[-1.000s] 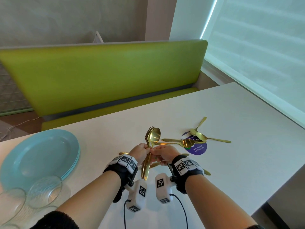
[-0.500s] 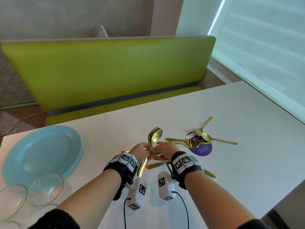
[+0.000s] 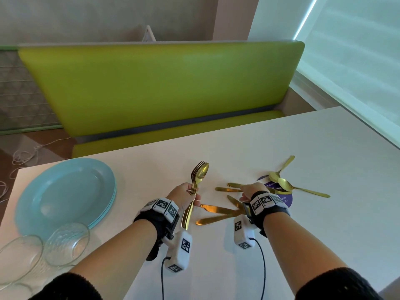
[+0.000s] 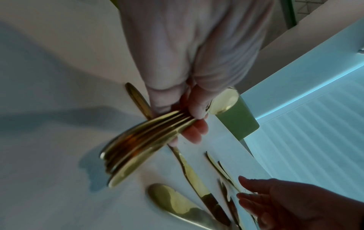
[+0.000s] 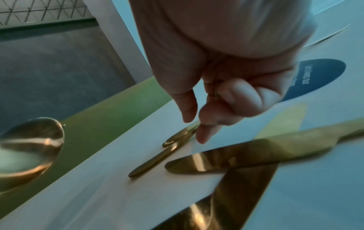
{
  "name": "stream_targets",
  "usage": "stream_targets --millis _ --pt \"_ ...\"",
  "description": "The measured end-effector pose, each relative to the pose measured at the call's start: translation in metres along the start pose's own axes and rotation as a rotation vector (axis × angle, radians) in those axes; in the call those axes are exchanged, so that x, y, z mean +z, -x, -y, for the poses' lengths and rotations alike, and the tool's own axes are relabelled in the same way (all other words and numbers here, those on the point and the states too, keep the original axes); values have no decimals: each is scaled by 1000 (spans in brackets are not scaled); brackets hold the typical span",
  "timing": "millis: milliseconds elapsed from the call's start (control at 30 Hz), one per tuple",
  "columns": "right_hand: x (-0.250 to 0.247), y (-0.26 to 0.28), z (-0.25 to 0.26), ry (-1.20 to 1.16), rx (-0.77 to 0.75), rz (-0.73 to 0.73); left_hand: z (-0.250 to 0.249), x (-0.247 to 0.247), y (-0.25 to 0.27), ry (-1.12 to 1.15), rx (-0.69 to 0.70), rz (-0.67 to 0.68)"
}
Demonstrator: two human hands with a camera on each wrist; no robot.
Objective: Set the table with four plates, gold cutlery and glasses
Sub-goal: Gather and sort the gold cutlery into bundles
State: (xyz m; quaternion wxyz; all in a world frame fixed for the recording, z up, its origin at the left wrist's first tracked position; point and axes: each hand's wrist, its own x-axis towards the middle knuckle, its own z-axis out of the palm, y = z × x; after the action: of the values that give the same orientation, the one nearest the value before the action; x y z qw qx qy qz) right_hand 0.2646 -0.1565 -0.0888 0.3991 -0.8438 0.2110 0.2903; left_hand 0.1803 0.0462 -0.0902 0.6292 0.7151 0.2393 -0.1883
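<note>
My left hand [image 3: 192, 197] grips a bundle of gold forks and a spoon [image 3: 198, 178] by the handles, heads pointing up and away; the left wrist view shows the handles [image 4: 138, 147] fanned under the thumb. To its right, my right hand [image 3: 243, 189] hangs low over two loose gold handles [image 3: 227, 189]. In the right wrist view its thumb and index finger [image 5: 202, 137] point down at those handles [image 5: 177, 138] and hold nothing. Gold knives [image 3: 216, 210] lie crossed between the wrists. A stack of light blue plates [image 3: 65, 195] sits at the left, with two glasses [image 3: 67, 243] on their sides.
Two gold spoons [image 3: 285, 185] lie across a round purple sticker [image 3: 286, 200] right of my hand. The white table [image 3: 324, 234] ends at a green bench [image 3: 151, 89] beyond and a blind-covered window at the right. Cables trail from both wrist cameras.
My right hand has let go of the bundle and moved right, down to the loose cutlery. The left hand keeps the bundle and has tilted it slightly.
</note>
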Motion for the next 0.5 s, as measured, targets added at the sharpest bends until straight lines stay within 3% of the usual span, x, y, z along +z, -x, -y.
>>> stream_targets --millis 133,233,400,500 --pt "6 3 6 44 70 -87 -1 1 0 26 0 6" --pt "14 8 9 283 4 -130 -2 1 1 59 2 -9" --pt "22 9 6 214 27 -127 -4 -1 3 45 -6 -5" --pt "18 9 2 0 58 -93 -6 -3 5 31 -12 2"
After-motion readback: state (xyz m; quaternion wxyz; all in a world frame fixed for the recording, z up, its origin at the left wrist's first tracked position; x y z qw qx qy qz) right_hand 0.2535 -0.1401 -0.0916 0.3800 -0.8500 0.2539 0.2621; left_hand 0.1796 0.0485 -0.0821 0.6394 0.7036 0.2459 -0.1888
